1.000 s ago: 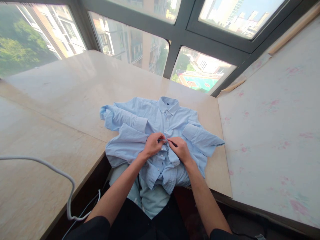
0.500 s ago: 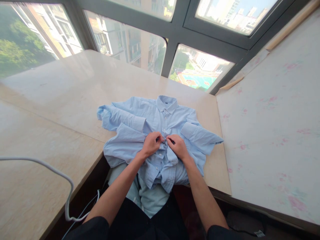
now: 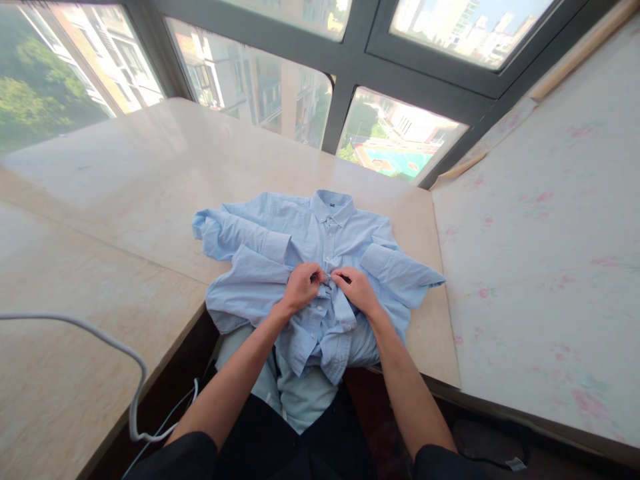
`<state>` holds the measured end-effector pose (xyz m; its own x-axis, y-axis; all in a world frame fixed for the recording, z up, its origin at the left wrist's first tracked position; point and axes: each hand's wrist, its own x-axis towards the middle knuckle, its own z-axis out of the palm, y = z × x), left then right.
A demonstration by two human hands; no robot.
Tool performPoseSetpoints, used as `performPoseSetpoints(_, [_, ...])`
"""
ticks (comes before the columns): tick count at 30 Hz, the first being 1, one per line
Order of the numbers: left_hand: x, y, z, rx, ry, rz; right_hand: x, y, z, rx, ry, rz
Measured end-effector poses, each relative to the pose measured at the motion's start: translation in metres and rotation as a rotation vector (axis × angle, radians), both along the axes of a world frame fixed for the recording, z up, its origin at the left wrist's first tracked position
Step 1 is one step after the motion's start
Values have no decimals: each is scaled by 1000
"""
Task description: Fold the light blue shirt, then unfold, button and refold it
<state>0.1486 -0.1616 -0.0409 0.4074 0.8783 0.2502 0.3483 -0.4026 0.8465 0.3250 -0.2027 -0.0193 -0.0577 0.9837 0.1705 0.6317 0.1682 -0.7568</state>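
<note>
A light blue button-up shirt point(image 3: 280, 240) lies front up on the beige stone counter point(image 3: 150, 187), collar toward the window, sleeves folded across the chest, hem hanging over the near edge. My left hand point(image 3: 301, 287) pinches the shirt's front placket at mid-chest. My right hand point(image 3: 356, 289) pinches the other edge of the placket right beside it. The fingertips of both hands nearly touch at a button.
A white cable point(image 3: 115, 353) loops over the counter's lower left and drops off the edge. A pink-speckled white panel point(image 3: 540, 220) borders the counter on the right. Dark-framed windows point(image 3: 350, 67) run along the far side.
My hands stay pinched at the same spot on the placket, with fingers drawn slightly closer together. The view has shifted a little.
</note>
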Motion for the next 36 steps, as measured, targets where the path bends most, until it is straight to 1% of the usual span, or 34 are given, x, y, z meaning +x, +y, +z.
performPoseSetpoints(3, [0, 0, -1, 2, 20, -5, -2, -2, -1, 42, -32, -10])
performPoseSetpoints(7, [-1, 0, -2, 12, 37, -15, -3, -2, -2, 38, -87, -35])
performPoseSetpoints(13, [-1, -1, -2, 33, 54, 0, -2, -1, -3, 66, -95, 0])
performPoseSetpoints(22, [-2, -1, -2, 45, 106, 5, -3, 0, -4, 111, -204, 37])
performPoseSetpoints(31, [-2, 0, -3, 58, 60, -2, -3, 2, -5, 51, -177, 11])
performPoseSetpoints(36, [-1, 1, -5, -10, 1, 2, -4, 3, -1, -1, -162, -2])
